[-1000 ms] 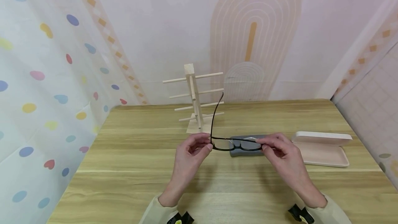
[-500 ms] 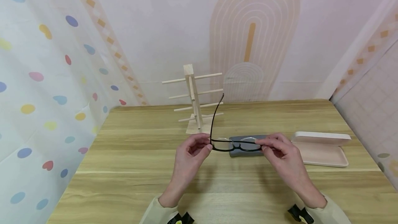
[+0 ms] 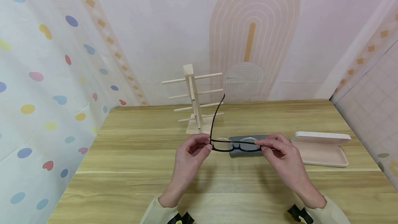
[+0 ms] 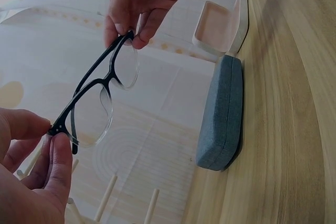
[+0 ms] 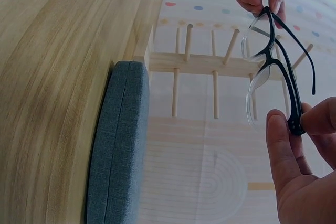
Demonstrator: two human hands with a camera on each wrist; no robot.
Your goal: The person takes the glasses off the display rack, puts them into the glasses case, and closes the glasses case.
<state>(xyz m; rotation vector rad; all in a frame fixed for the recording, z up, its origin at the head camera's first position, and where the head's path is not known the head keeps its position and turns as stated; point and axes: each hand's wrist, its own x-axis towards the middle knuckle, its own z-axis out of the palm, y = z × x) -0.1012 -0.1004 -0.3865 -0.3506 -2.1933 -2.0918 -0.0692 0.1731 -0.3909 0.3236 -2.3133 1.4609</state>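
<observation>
Left hand [image 3: 189,156] and right hand [image 3: 287,160], fingers [image 4: 62,163] pinching opposite ends, hold glasses [image 4: 107,78] near a grey case [image 4: 218,124]; a loosened pinch could drop them.

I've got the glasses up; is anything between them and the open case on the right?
Yes: in the head view, the right hand, pinching one end of the glasses, is between them and the open case. The gray case lies lower, on the table. Nothing else visible intervenes.
</observation>
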